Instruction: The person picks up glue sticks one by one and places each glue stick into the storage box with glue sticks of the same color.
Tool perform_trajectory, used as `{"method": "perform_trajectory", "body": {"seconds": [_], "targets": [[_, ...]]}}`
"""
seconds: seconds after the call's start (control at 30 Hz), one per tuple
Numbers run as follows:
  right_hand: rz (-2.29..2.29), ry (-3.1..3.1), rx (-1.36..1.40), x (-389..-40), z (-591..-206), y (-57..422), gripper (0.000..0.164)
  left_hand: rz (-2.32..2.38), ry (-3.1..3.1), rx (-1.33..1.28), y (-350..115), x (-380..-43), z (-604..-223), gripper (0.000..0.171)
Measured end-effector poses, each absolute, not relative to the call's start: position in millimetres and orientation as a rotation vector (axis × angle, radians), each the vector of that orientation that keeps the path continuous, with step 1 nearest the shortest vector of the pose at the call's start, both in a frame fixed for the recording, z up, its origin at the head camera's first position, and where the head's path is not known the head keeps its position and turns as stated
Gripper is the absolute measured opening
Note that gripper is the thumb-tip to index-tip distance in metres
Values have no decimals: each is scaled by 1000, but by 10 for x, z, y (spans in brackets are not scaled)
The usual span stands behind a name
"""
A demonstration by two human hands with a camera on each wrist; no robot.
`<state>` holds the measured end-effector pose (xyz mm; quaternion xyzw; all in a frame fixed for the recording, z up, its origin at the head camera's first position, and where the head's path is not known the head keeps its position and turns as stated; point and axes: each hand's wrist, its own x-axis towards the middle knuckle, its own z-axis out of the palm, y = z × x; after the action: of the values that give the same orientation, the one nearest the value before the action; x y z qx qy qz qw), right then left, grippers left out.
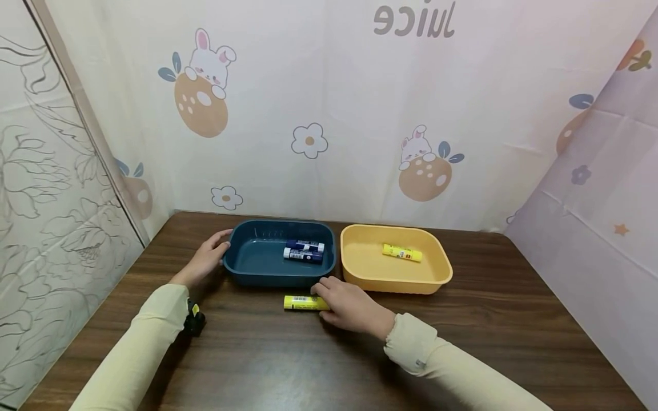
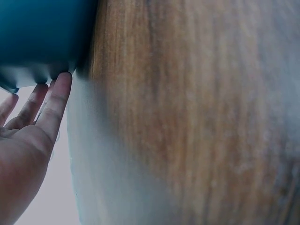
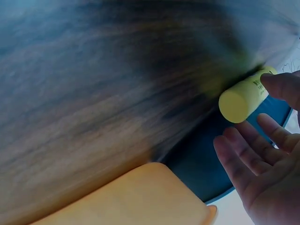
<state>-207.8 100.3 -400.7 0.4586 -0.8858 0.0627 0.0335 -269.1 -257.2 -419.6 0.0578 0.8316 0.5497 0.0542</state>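
In the head view my left hand (image 1: 207, 260) is at the left end of a dark blue tray (image 1: 280, 279). Its fairly straight fingers (image 2: 58, 96) touch the tray's outer wall in the left wrist view. Just in front of the trays, my right hand (image 1: 349, 303) pinches the right end of a yellow glue stick (image 1: 300, 302) between thumb and fingers. The right wrist view shows the round end of this glue stick (image 3: 233, 107) with the thumb across its side. Two dark blue glue sticks (image 1: 303, 255) with white ends lie inside the blue tray.
To the right of the blue tray stands a yellow tray (image 1: 393, 283), holding another yellow glue stick (image 1: 402, 253). Both trays are near the back of the brown wooden table (image 1: 257, 365). Behind it hangs a printed curtain (image 1: 329, 188); a patterned panel (image 1: 46, 200) borders the left.
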Motion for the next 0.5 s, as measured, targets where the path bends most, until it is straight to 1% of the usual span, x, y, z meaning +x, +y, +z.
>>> {"method": "perform_trajectory", "body": {"seconds": [0.5], "targets": [[127, -2762, 1387, -2124, -4118, 868, 36, 1670, 2525, 147, -2566, -2695, -4195, 51]]}}
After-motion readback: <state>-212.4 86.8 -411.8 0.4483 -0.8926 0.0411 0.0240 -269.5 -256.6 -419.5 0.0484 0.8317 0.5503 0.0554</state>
